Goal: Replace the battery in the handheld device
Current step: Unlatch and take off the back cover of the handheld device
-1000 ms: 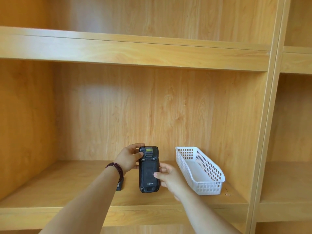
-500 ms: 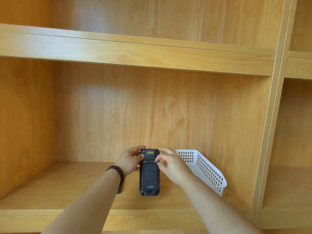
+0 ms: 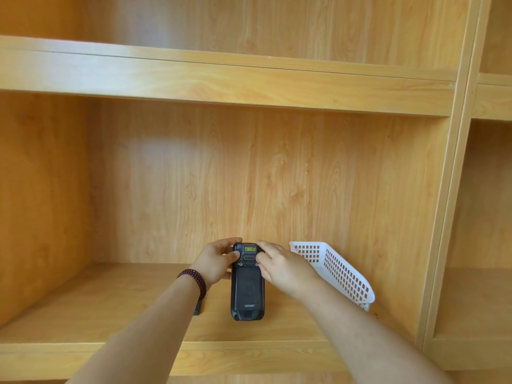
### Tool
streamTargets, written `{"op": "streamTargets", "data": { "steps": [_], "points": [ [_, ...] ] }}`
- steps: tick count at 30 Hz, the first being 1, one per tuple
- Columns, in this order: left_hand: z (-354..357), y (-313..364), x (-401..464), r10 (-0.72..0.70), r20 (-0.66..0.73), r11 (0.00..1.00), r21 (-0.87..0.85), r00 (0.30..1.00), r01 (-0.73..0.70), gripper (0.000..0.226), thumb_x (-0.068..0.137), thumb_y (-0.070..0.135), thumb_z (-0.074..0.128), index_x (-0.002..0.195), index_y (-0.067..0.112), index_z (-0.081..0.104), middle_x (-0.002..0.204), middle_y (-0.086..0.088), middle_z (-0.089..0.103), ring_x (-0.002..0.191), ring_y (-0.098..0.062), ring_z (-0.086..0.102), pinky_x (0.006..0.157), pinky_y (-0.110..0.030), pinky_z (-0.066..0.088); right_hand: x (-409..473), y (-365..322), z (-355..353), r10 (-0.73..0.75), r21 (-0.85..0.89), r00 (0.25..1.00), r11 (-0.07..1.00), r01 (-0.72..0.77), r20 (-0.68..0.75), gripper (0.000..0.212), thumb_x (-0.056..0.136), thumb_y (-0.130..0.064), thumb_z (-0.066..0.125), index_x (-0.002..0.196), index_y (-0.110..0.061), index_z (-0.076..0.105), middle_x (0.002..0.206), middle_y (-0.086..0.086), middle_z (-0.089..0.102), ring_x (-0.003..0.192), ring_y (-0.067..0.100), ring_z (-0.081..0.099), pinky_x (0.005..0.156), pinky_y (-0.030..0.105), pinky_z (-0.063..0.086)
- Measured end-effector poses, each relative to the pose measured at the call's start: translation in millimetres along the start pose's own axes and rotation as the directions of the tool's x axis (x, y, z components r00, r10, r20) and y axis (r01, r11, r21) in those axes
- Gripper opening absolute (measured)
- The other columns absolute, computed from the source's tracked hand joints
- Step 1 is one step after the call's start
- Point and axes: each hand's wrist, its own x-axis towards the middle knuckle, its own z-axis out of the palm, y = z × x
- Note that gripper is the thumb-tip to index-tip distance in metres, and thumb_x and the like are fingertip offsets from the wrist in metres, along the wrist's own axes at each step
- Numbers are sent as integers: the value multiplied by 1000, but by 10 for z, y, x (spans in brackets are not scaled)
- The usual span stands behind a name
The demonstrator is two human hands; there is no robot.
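A black handheld device (image 3: 247, 289) is held upright above the wooden shelf (image 3: 110, 314), its back cover facing me. My left hand (image 3: 217, 260) grips its upper left side, with the thumb on the top section. My right hand (image 3: 279, 266) grips the upper right side, its fingertips at the small latches above the back cover. A small dark flat object (image 3: 198, 308), possibly a battery, lies on the shelf, mostly hidden behind my left wrist.
A white perforated plastic basket (image 3: 338, 270) stands on the shelf at the right, partly behind my right forearm. The shelf above (image 3: 221, 79) and an upright divider (image 3: 448, 189) enclose the compartment.
My right hand has moved from the lower right side of the device up to its top. The device has stayed in my left hand, nearly still.
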Motion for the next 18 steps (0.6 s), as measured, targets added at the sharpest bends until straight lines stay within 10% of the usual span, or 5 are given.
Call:
{"op": "streamTargets", "data": {
  "steps": [11, 18],
  "points": [
    [-15, -24, 22, 2, 13, 1000, 22, 1000, -3, 35, 97, 5, 53, 130, 17, 58, 120, -13, 64, 102, -25, 67, 71, -34, 62, -29, 90, 71, -121, -113, 990, 987, 113, -69, 20, 73, -16, 83, 82, -6, 70, 109, 17, 72, 80, 24, 72, 36, 30, 52],
    [108, -78, 6, -3, -8, 999, -52, 1000, 2, 34, 97, 5, 54, 129, 15, 59, 120, -20, 63, 97, -23, 67, 61, -28, 60, 80, 54, -35, 163, 138, 979, 980, -146, -122, 7, 88, -12, 66, 86, -6, 65, 87, 4, 66, 78, 22, 66, 56, 36, 55]
  ]
}}
